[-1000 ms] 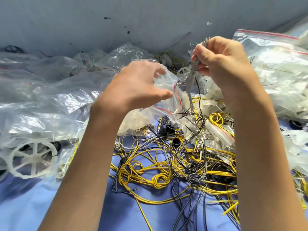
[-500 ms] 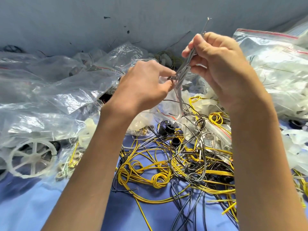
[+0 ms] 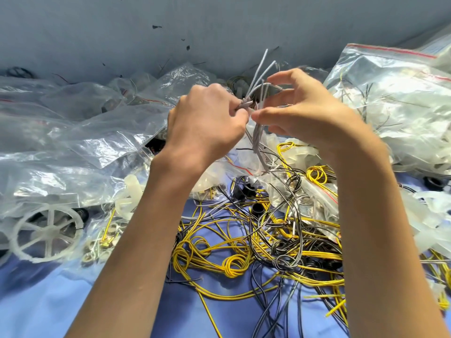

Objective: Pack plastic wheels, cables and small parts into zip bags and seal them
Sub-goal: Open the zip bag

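Grey cables (image 3: 257,139) held aloft

Pinched at the twisted middle by left hand (image 3: 207,123), mid-scene, above yellow and black wires (image 3: 234,262) tangled on blue cloth (image 3: 48,301). Arched round the loose ends with right hand (image 3: 305,118) (blurred, so cannot tell whether gripping or merely touching). Flanked by clear zip bags (image 3: 85,142) left, white wheel (image 3: 46,236) near left, full bag (image 3: 390,93) far right.

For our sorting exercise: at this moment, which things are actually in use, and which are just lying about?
In use:
grey wires, gripped by the left hand
right hand, at the wires

Lying about:
yellow cables
wheel
filled bag, on the right
empty bags, on the left
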